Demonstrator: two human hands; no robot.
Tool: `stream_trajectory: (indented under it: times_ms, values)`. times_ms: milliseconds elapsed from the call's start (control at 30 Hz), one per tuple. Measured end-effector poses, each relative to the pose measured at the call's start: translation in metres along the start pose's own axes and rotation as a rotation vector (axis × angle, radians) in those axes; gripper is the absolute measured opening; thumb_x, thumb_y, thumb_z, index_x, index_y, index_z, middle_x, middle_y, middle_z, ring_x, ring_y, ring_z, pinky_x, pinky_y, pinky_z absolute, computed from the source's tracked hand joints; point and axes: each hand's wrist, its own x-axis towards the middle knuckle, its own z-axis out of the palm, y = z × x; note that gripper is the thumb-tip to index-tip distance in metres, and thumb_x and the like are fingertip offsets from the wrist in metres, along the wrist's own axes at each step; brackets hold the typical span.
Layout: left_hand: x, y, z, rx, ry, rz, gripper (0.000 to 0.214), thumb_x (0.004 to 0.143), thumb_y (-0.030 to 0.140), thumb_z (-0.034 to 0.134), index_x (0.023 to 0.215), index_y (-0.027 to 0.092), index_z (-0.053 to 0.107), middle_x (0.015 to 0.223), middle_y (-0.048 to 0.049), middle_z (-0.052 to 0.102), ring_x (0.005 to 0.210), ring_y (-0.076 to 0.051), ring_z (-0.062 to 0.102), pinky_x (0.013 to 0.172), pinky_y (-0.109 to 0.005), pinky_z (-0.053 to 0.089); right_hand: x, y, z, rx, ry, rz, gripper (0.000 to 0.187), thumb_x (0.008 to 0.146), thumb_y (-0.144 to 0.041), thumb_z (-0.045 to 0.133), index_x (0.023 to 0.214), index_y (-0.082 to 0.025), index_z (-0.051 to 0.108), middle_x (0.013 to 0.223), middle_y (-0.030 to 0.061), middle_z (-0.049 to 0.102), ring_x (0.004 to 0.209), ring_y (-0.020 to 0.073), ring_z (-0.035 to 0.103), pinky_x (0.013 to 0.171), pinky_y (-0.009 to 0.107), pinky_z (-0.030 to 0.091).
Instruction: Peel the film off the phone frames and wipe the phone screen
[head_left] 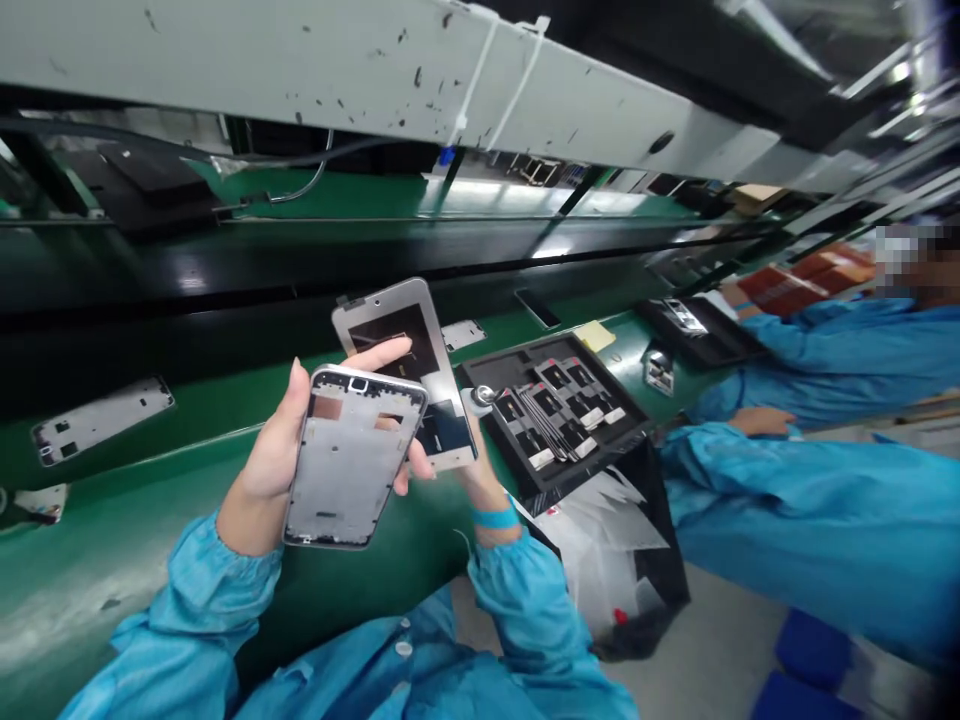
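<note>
My left hand (pixel 276 455) grips a grey phone middle frame (pixel 345 460) with cut-outs near its top, fingertips showing past its right edge. Just behind it, a phone display panel (pixel 401 350) with a silver-grey border and dark parts stands tilted. My right hand (pixel 481 470) holds this panel by its lower right side; most of those fingers are hidden behind it. The left index finger lies across the front of the panel. A blue band (pixel 496 518) circles my right wrist.
A black tray (pixel 517 355) with several phone parts (pixel 536 415) stands to the right on the green bench. Another frame (pixel 105 420) lies left. Below the tray hangs a black bag (pixel 652 560) with clear sheets. A co-worker's blue sleeve (pixel 810 490) is at right; a beam (pixel 337 70) spans above.
</note>
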Motion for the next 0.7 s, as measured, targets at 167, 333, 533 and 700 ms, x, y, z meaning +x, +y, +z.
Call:
stream_trajectory:
  times_ms: [167,333,533,700]
  values:
    - [0.003,-0.011,0.012,-0.043,0.011,-0.046,0.102,0.096,0.087,0.06,0.173,0.023,0.041,0.098,-0.0113,0.084,0.078,-0.028,0.081,0.075,-0.039,0.065,-0.025,-0.056,-0.024,0.597,-0.444,0.132,0.073,0.094,-0.091,0.06,0.108,-0.022,0.077,0.067,-0.0009,0.063,0.073,0.0268,0.075,0.082,0.049,0.069]
    - [0.003,-0.008,0.02,-0.041,0.084,0.019,0.09,0.103,0.086,0.045,0.166,0.023,0.053,0.103,-0.0129,0.085,0.081,-0.028,0.082,0.077,-0.041,0.067,-0.041,-0.071,-0.03,0.788,-0.337,0.184,0.056,0.091,-0.072,0.083,0.116,-0.021,0.076,0.083,0.002,0.075,0.071,0.0238,0.075,0.076,0.046,0.072]
    - [-0.01,-0.001,0.033,-0.178,0.037,0.08,0.073,0.107,0.08,0.044,0.141,0.024,0.076,0.123,-0.0144,0.084,0.089,-0.029,0.083,0.075,-0.041,0.068,-0.073,-0.05,-0.045,0.732,-0.152,0.091,0.072,0.104,-0.086,0.047,0.134,-0.027,0.077,0.128,0.0133,0.081,0.096,0.0336,0.082,0.082,0.053,0.074]
    - [-0.007,-0.007,0.038,-0.194,0.079,0.133,0.068,0.102,0.08,0.059,0.135,0.024,0.078,0.119,-0.0126,0.083,0.086,-0.026,0.081,0.074,-0.038,0.069,-0.09,-0.041,-0.06,0.353,-0.058,-0.124,0.059,0.111,-0.071,0.045,0.143,-0.03,0.074,0.131,0.0107,0.08,0.124,0.0356,0.076,0.103,0.053,0.068]
